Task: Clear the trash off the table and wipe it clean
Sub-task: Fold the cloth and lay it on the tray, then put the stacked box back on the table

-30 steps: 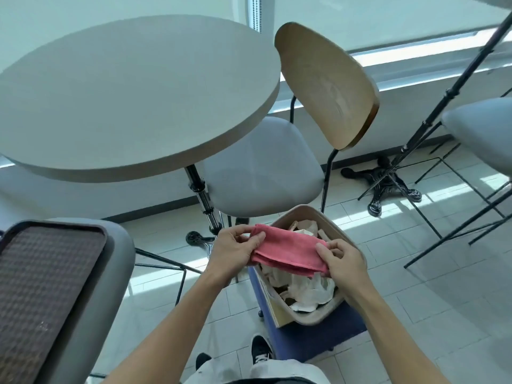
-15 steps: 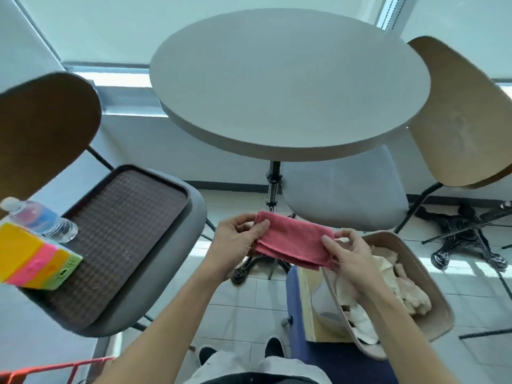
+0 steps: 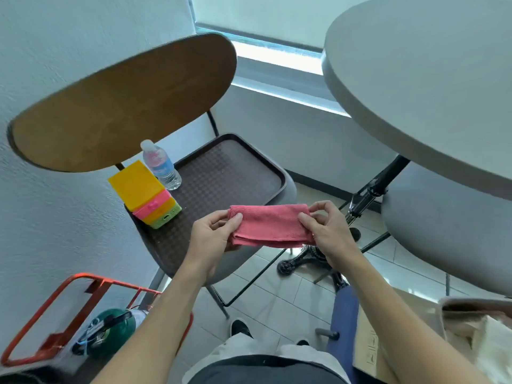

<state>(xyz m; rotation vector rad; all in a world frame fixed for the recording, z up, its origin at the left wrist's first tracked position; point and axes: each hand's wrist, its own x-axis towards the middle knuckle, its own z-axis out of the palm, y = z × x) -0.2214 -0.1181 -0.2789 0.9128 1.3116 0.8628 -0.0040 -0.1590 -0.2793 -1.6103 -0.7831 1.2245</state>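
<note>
Cloth (image 3: 270, 225), pink and folded into a flat band, is held in the air between both hands, just in front of the brown tray's (image 3: 221, 173) near edge and above the tiled floor. Taking that tray as the landmark and going left to right: below and to its left an orange metal frame (image 3: 41, 309) is seen with a green object (image 3: 110, 331) inside it; behind the tray a wooden chair back (image 3: 122, 103) is raised; on the tray's left part a yellow, pink and green box (image 3: 145, 194) is set, with a clear water bottle (image 3: 160, 164) standing upright just behind it. The tray itself is laid on a grey chair seat (image 3: 289, 187). The cloth's left end is pinched by the left hand (image 3: 213, 239), thumb on top, and its right end is pinched by the right hand (image 3: 327, 228). Right of the tray the round grey table (image 3: 421, 79) is seen, its top bare in the visible part. At the far lower right a beige bin (image 3: 479, 322) holding crumpled paper is partly in view.
</note>
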